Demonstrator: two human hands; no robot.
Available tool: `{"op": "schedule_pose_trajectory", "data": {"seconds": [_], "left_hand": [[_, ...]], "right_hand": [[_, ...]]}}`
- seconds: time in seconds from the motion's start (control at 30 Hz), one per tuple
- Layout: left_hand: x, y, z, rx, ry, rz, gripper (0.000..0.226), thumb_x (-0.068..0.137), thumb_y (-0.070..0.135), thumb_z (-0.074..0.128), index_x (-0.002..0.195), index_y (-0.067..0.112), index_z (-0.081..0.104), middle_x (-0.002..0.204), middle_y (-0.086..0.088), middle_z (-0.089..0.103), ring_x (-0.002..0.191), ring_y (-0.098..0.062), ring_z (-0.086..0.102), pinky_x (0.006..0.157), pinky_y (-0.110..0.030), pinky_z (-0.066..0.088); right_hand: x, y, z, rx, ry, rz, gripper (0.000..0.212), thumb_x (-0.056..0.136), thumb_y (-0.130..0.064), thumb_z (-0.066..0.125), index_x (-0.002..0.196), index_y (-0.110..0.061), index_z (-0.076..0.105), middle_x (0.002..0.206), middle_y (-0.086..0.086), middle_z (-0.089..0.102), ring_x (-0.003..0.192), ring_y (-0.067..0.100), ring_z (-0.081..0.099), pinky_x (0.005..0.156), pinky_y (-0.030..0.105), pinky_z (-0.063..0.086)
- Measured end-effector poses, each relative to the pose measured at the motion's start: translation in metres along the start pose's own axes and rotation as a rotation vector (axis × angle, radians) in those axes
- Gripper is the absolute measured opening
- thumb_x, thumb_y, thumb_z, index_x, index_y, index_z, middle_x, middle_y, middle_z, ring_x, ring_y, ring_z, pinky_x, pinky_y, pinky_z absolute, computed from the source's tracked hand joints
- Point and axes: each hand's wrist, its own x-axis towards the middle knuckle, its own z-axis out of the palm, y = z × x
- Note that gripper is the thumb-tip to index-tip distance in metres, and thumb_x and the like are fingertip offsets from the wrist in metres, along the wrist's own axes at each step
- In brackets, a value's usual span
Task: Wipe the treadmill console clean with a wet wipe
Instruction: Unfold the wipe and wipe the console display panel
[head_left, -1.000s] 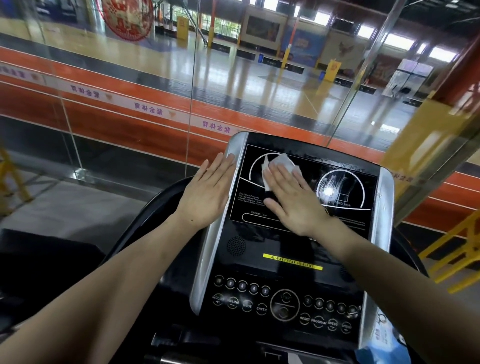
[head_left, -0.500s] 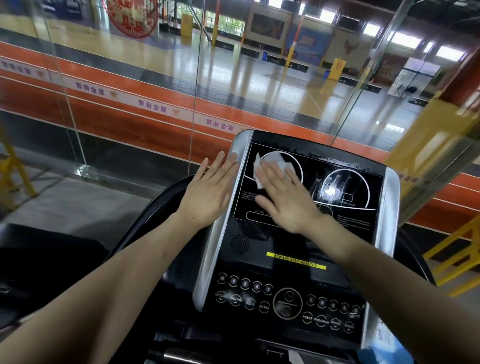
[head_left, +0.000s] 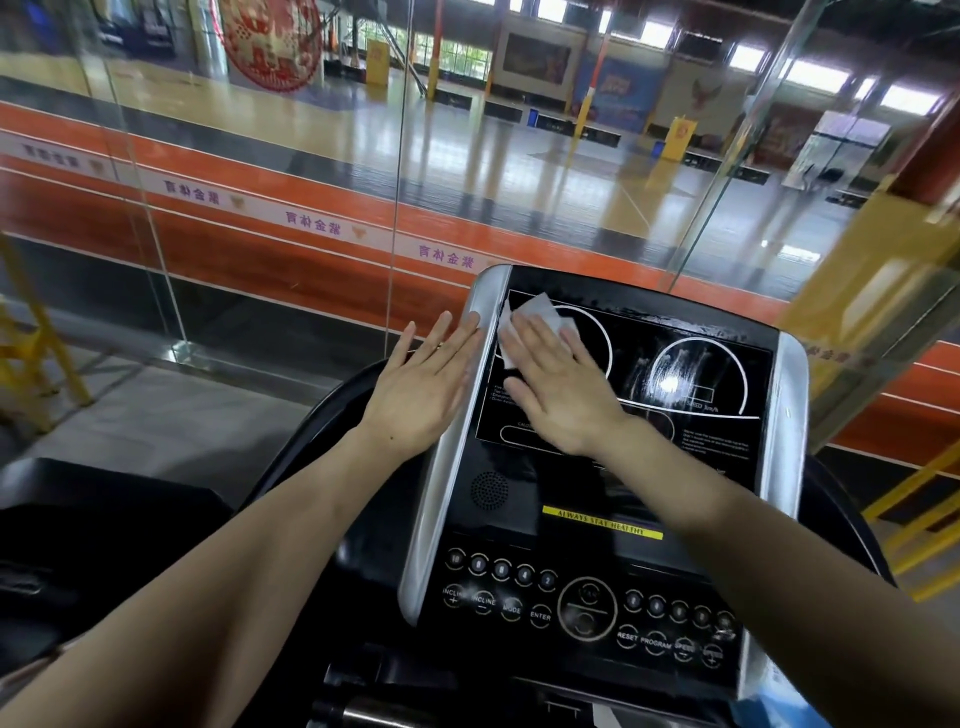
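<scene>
The black treadmill console (head_left: 691, 467) with silver side rails fills the lower middle. My right hand (head_left: 561, 384) lies flat on the upper left of its display, pressing a white wet wipe (head_left: 540, 314) against the glass; the wipe pokes out beyond my fingertips near the top left corner. My left hand (head_left: 421, 384) rests flat with fingers straight against the outer side of the left silver rail (head_left: 441, 467), holding nothing. Wet streaks show on the right dial of the display (head_left: 685, 374).
Rows of round buttons (head_left: 587, 603) sit on the lower console. A glass wall (head_left: 395, 156) stands just beyond the console, with a sports hall behind it. Yellow railings (head_left: 31, 343) flank both sides. A blue packet (head_left: 800, 717) shows at the bottom right.
My right hand has slid the wipe to the left and up across the display, from the left dial toward the top left corner. My left hand stays on the rail.
</scene>
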Motion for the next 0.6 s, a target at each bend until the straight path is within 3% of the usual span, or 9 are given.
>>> {"op": "schedule_pose_trajectory", "data": {"seconds": [0.27,0.47,0.6], "left_hand": [[0.001,0.0,0.002,0.004,-0.025,-0.012,0.057,0.112,0.036,0.02,0.166,0.023,0.009,0.173,0.009,0.003,0.161,-0.019,0.005,0.13,-0.051,0.01],[0.003,0.003,0.002,0.011,-0.031,-0.024,0.058,0.109,0.032,0.026,0.165,0.02,0.021,0.174,0.005,0.01,0.16,-0.02,0.012,0.128,-0.053,0.018],[0.003,0.003,0.004,0.036,-0.019,-0.016,0.058,0.108,0.033,0.026,0.164,0.019,0.024,0.173,0.003,0.014,0.16,-0.021,0.016,0.127,-0.052,0.02]], "right_hand": [[-0.08,-0.034,0.044,-0.012,-0.07,-0.182,0.067,0.112,-0.053,0.017,0.17,-0.022,0.002,0.178,-0.003,-0.002,0.163,0.011,-0.011,0.133,0.045,-0.003],[-0.044,-0.015,0.024,0.042,0.053,0.059,0.064,0.111,-0.048,0.015,0.169,-0.024,0.001,0.177,-0.005,-0.008,0.162,0.01,-0.014,0.133,0.049,0.001],[-0.018,-0.031,0.02,0.081,0.082,0.077,0.063,0.111,-0.041,0.016,0.17,-0.023,0.001,0.177,-0.004,-0.007,0.162,0.011,-0.015,0.133,0.046,-0.006]]}}
